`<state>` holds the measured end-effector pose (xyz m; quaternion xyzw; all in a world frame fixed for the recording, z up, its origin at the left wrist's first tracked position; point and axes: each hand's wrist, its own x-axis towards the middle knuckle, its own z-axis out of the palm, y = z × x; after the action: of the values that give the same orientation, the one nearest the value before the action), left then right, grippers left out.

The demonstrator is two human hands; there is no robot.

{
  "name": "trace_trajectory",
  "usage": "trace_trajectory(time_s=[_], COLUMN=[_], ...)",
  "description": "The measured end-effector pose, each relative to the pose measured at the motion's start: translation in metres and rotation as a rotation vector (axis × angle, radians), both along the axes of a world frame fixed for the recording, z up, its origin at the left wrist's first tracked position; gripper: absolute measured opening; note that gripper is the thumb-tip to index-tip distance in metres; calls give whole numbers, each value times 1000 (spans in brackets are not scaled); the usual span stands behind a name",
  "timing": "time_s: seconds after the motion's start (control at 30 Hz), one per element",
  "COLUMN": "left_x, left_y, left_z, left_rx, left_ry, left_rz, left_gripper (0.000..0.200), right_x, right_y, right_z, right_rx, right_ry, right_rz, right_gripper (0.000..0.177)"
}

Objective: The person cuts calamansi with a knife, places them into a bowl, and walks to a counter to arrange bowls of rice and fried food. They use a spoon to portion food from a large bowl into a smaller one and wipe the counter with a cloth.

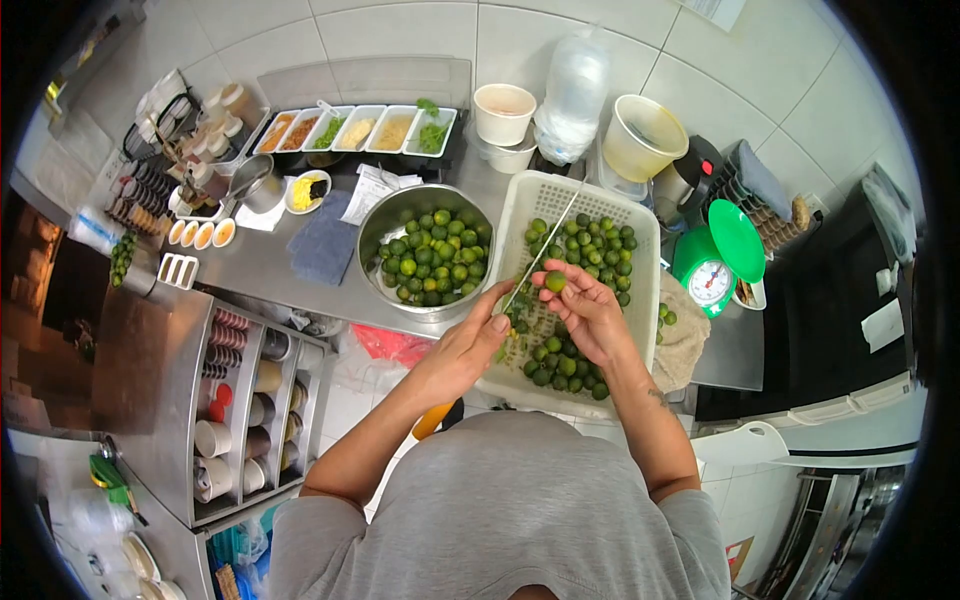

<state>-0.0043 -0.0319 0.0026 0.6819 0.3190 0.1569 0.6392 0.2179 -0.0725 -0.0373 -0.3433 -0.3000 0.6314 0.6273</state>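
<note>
Over the white perforated basket (648,300), my right hand (590,312) pinches a small green lime (555,281) between thumb and fingers. My left hand (478,335) is closed around the lower end of a long thin blade (545,243), which slants up and to the right across the basket. The lime is just right of the blade. Several loose limes (566,368) lie in the basket, in an upper and a lower group. To the left, a round steel bowl (372,225) holds many limes (432,257).
A green scale (690,268) and a beige cloth (682,335) are to the right. Behind stand a tray of toppings (357,131), white tubs (504,112) and a yellowish bucket (645,140). A blue cloth (323,238) lies left of the bowl.
</note>
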Motion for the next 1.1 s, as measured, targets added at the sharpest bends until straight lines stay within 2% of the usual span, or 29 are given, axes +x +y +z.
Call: trace_trajectory(time_s=[0.17, 0.33, 0.47, 0.67, 0.77, 0.87, 1.0, 1.1], left_x=[3, 5, 9, 15, 19, 25, 31, 32], left_y=[-3, -5, -8, -13, -14, -9, 2, 6], left_z=[-4, 1, -15, 1, 1, 9, -8, -3], left_rx=[21, 183, 481, 415, 493, 443, 564, 424], left_ry=[-33, 80, 76, 310, 315, 352, 118, 140], left_rz=[24, 13, 33, -43, 12, 3, 112, 107], left_gripper=[65, 62, 58, 57, 56, 54, 53, 50], right_x=[4, 5, 1, -8, -14, -18, -24, -22], right_y=[1, 2, 2, 5, 6, 9, 13, 18], right_z=[-3, -6, -9, -1, 3, 3, 11, 12], right_rx=[0, -32, -66, -64, -59, -48, -29, -13], right_ry=[145, 39, -24, -129, -229, -309, -426, -505], right_rz=[8, -39, -161, -288, -268, -224, -169, -142], right_gripper=[36, 32, 29, 26, 25, 24, 21, 19])
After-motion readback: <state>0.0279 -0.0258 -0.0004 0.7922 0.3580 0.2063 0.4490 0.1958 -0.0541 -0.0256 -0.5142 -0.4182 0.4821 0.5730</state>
